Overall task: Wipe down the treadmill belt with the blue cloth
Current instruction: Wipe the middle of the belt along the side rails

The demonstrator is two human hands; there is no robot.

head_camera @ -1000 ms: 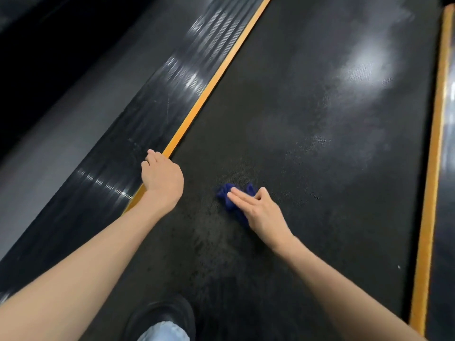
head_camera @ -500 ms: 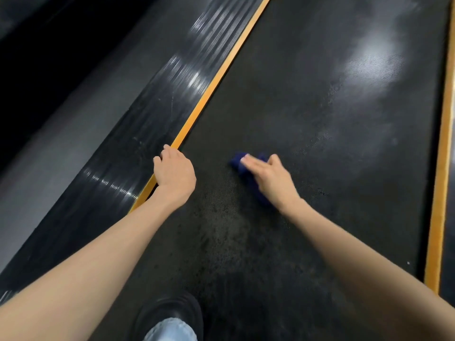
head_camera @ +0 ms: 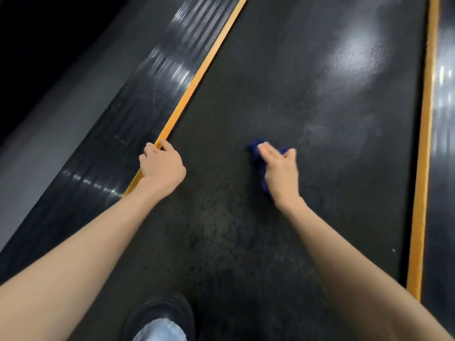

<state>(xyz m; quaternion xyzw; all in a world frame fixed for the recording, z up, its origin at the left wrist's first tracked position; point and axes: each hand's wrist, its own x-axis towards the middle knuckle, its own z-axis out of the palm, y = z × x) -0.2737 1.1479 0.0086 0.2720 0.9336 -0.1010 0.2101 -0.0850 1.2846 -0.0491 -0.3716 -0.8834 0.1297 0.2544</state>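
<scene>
The dark treadmill belt (head_camera: 307,99) fills the middle of the view, with a dull speckled patch near me. A small blue cloth (head_camera: 256,151) lies bunched on the belt at its centre. My right hand (head_camera: 279,172) lies flat on top of the cloth with straight fingers and presses it down, so only its far tip and left edge show. My left hand (head_camera: 161,166) rests on the belt's left edge, its fingers curled over the orange strip (head_camera: 197,75).
A ribbed black side rail (head_camera: 128,119) runs along the left, beyond the orange strip. A second orange strip (head_camera: 423,168) borders the belt on the right. My dark shoe (head_camera: 160,313) and a light trouser leg stand on the belt at the bottom.
My right hand has slid the blue cloth forward and a little to the right along the belt. My left hand has shifted forward along the orange strip.
</scene>
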